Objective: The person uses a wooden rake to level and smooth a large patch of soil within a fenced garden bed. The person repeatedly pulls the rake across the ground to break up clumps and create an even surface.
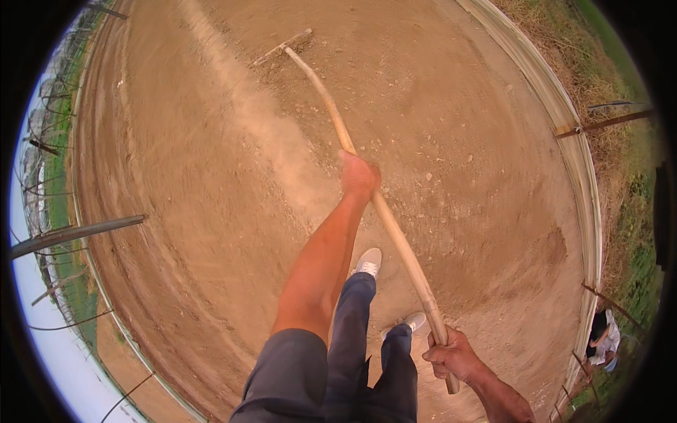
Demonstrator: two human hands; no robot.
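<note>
A rake (398,236) with a long, pale wooden handle runs slantwise across the bare soil in front of me. Partway up the handle, my left hand (360,176) is wrapped round it with the arm stretched forward. Close to the near end, my right hand (455,354) grips the same handle, and a short stub sticks out below the fist. At the far end, the wide crosspiece of the rake head (283,47) rests on the ground among loose crumbs of earth. Its teeth cannot be made out.
Brown soil (479,176) spreads all around, with a paler strip on the left. My shoes (369,261) stand beside the handle. Pale sheeting (575,134) and poles edge the right side, with dry grass beyond. A wooden pole (77,235) juts in from the left. Another person (604,337) is at the lower right.
</note>
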